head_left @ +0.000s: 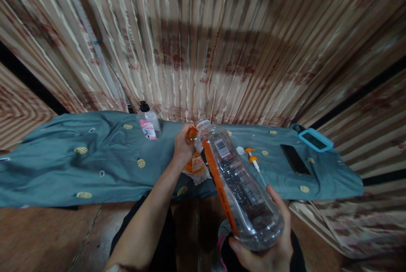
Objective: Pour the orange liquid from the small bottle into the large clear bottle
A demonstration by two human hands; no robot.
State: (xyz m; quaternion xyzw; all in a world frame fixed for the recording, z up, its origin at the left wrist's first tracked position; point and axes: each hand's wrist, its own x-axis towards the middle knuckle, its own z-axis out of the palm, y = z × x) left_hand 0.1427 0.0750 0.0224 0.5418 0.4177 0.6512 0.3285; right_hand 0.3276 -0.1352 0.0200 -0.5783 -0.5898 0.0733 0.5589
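Clear bottle (242, 191): large, tilted, its neck just beside the orange bottle (191, 133), over the counter (120, 183). Handling: best kept slow and steady, necks aligned, base well supported. Right hand (275, 255): fingers clamped around the clear bottle's base, its neck well beyond them. Left hand (184, 147): fingers closed about the orange bottle. Neck contact: cannot tell.

From where I stand, this looks like a home. Printed curtains (196, 52) hang behind a pineapple-patterned cloth (117, 179); the floor (85, 234) is tiled.
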